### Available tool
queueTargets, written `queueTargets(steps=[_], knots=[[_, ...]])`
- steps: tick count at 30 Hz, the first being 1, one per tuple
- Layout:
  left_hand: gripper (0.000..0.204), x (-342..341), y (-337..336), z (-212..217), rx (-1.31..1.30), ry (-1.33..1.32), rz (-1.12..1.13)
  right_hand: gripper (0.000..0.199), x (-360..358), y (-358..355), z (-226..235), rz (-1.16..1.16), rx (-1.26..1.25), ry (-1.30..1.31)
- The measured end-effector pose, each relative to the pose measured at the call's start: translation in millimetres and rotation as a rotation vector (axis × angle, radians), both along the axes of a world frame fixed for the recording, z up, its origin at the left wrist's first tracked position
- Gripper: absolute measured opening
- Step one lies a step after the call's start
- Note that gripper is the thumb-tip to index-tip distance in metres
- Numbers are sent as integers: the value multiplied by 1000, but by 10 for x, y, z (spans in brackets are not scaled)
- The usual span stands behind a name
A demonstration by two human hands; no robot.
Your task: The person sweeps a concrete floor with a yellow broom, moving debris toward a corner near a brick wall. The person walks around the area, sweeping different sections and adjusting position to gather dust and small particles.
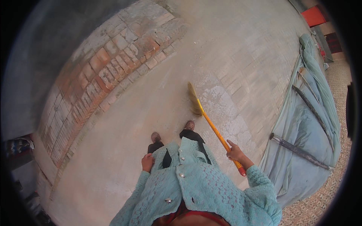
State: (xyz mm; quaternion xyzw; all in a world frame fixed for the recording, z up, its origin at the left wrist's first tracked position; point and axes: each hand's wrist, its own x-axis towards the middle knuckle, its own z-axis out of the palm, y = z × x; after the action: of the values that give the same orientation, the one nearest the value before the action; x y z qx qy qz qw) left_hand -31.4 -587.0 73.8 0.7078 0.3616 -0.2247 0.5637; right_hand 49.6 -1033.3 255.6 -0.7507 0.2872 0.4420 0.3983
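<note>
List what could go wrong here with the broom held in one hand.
1. Only the right hand holds the broom, near the handle's red end, so the bristles may wander; the left hand rests against the cardigan.
2. The blue tarp lies close on the right; a wide stroke might snag it.
3. The bristles sit close to the shoes.

Broom: orange-yellow handle, red end cap at lower right of centre, straw-tan bristles at centre. Cardigan, bottom centre: pale turquoise lace pattern, white buttons. Trousers black, shoes brown. Floor: grey-beige paving, whitish flaky patches right of centre. Brick wall, upper left: red-orange and pale grey bricks, worn mottled look. Tarp, right side: light blue-grey, dark grey strips across it. Red box at top right. Speckled tan ground at far right edge.
</note>
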Motion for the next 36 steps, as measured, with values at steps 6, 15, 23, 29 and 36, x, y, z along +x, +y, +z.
queueTargets(steps=[6, 15, 23, 29, 36], knots=[[33, -52, 49, -83, -5, -11, -9, 79, 191, -11, -441, 39, -118, -183], [32, -70, 25, -31, -63, 16, 90, 77, 501, 328, -377, 13, 179, -466], [34, 2, -131, 130, -56, 26, 108, 78, 764, 583, -649, -302, 711, -61], [34, -32, -227, 348, 3, 47, 146, 81, 1069, 293, -1095, -209, 462, -57], [33, 57, -426, 440, 79, 18, 66, 80, 1749, -106, -1134, -128, 230, -379]])
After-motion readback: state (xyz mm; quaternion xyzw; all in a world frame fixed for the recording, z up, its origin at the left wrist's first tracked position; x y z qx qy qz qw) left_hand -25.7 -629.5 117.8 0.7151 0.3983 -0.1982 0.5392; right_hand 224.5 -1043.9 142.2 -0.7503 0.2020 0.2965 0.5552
